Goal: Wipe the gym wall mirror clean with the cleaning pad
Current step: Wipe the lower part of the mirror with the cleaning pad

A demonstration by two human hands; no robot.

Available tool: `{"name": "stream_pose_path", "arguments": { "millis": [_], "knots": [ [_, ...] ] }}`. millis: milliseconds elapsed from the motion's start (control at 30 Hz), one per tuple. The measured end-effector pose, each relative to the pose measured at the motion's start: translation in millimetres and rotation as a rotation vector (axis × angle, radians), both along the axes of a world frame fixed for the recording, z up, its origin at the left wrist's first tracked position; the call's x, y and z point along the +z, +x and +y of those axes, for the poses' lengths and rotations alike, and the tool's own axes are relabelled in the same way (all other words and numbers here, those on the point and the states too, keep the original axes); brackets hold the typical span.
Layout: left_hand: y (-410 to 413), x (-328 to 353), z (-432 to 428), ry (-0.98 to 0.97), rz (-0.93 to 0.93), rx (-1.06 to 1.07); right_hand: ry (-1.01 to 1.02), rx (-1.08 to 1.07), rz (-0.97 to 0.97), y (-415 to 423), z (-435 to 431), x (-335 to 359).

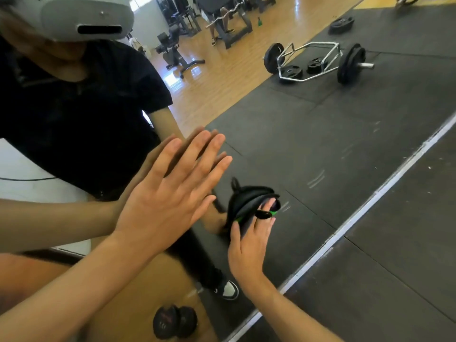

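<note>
Left hand [170, 193]: flat on the mirror [308, 144], fingers straight and together, pointing to about one o'clock, grasping nothing.
Right hand [249, 240]: down at five o'clock from the left one, pressing the cleaning pad [246, 201] to the glass, a finger through its green-edged strap.
Cleaning pad: black, bunched, on the mirror's lower part, just right of the left hand.
Mirror frame [365, 206]: pale strip running diagonally at four o'clock.
Reflection: hex bar [313, 62] with plates at one o'clock; dumbbell [175, 322] at six.
</note>
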State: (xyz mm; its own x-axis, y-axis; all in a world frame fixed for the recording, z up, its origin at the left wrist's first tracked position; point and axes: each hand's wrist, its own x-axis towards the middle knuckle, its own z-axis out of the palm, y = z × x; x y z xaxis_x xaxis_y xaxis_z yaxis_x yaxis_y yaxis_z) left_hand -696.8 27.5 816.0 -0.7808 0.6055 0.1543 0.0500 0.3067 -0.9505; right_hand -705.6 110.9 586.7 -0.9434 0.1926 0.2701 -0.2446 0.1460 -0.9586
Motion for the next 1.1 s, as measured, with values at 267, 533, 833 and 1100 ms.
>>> {"name": "stream_pose_path", "arguments": {
  "millis": [267,533,833,1100],
  "knots": [
    [-1,0,0,0.002,0.015,-0.001,-0.281,-0.251,-0.209,-107,44,61],
    [0,-1,0,0.038,-0.024,-0.001,0.144,0.018,0.136,-14,6,5],
    [-5,1,-2,0.051,-0.017,-0.035,-0.263,-0.241,-0.196,-138,77,30],
    [-3,0,-2,0.023,-0.013,-0.021,0.095,-0.033,0.242,-43,18,16]
  ]
}}
